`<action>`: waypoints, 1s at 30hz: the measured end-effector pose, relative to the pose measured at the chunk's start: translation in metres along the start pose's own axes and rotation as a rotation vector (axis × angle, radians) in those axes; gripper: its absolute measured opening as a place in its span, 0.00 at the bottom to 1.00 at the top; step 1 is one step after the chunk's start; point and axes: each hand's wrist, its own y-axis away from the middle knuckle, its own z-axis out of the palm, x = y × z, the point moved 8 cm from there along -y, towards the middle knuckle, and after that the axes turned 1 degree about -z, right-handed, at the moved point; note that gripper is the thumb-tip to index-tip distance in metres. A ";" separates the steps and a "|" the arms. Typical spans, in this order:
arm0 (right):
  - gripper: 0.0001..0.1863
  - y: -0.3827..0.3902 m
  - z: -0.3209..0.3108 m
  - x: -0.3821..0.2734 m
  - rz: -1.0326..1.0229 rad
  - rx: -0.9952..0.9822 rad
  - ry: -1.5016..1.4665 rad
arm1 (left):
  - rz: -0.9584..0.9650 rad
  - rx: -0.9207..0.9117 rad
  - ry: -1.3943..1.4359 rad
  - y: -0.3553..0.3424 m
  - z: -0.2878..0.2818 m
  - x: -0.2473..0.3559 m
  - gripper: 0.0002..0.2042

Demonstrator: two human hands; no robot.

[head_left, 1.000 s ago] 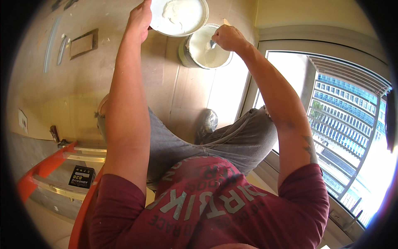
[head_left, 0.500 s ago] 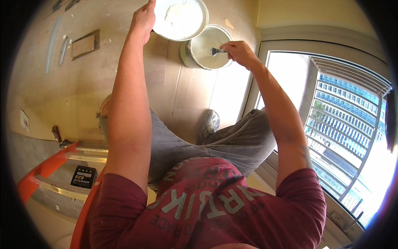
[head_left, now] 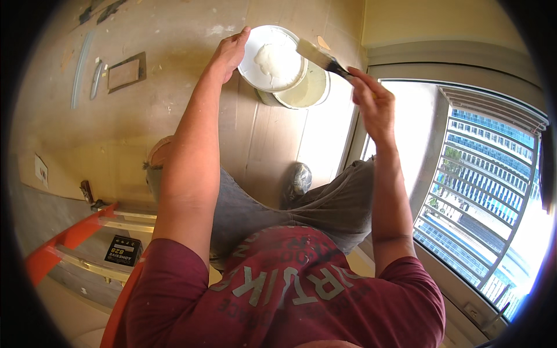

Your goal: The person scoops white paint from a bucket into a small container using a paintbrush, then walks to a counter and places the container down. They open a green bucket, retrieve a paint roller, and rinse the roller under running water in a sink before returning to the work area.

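Observation:
My left hand (head_left: 230, 53) grips the left edge of a round white lid (head_left: 250, 62), which carries a thick white blob (head_left: 271, 62) and sits tilted over a bucket (head_left: 313, 93) of pale paint on the covered floor. The lid hides much of the bucket's opening. My right hand (head_left: 371, 98) is closed round the handle of a paintbrush (head_left: 313, 54), whose pale, paint-coated bristles are raised above the lid's right edge and the bucket.
An orange ladder (head_left: 58, 243) with a black box (head_left: 123, 249) stands at my lower left. Flat tools (head_left: 96, 78) and a framed square piece (head_left: 125, 73) lie on the floor to the left. A barred window (head_left: 476, 191) is at my right, my shoe (head_left: 299, 180) below the bucket.
The brush has come up out of the bucket and swung round, bristles pointing up-left. My left hand has moved the lid down and right, over the bucket.

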 end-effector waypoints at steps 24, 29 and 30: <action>0.14 0.003 0.057 -0.051 -0.415 -0.126 0.596 | -0.090 0.020 0.105 0.003 0.001 0.001 0.34; 0.14 -0.003 0.039 -0.033 -0.081 -0.109 0.264 | -0.036 0.026 0.066 -0.010 -0.012 -0.009 0.34; 0.14 -0.004 0.031 -0.022 0.032 -0.094 0.146 | -0.029 0.049 0.043 -0.011 -0.013 -0.010 0.34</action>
